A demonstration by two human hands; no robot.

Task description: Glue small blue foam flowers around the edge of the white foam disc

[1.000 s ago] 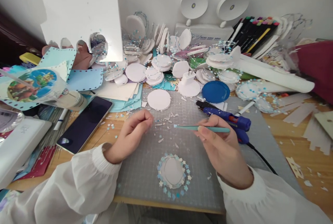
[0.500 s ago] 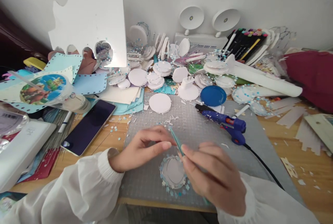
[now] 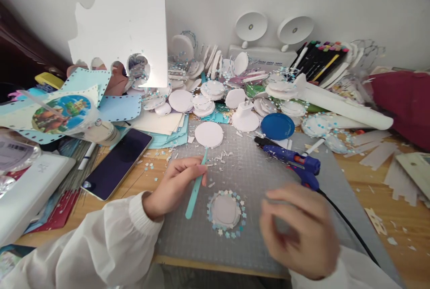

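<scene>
My left hand [image 3: 178,183] is closed on a slim teal tool [image 3: 193,197], its pointed end toward the back and its wide end toward me. Just right of it, a white disc [image 3: 225,209] ringed with small blue and white stars lies on the grey cutting mat [image 3: 248,172]. My right hand [image 3: 298,228] is blurred, raised to the right of the ringed disc, with thumb and fingers curled; whether anything is between the fingertips cannot be made out. A plain white disc [image 3: 208,134] lies on the mat beyond my left hand.
A blue glue gun [image 3: 295,159] with a black cord lies on the right, near a blue round lid [image 3: 277,126]. On the left are a phone [image 3: 117,163] and a cup with a straw [image 3: 67,114]. Piled white discs [image 3: 212,89] line the back; a white board [image 3: 124,24] stands upright behind.
The teal tool has passed from my right hand to my left. My right hand has moved off to the right, my left slightly left. The ringed disc now shows in full.
</scene>
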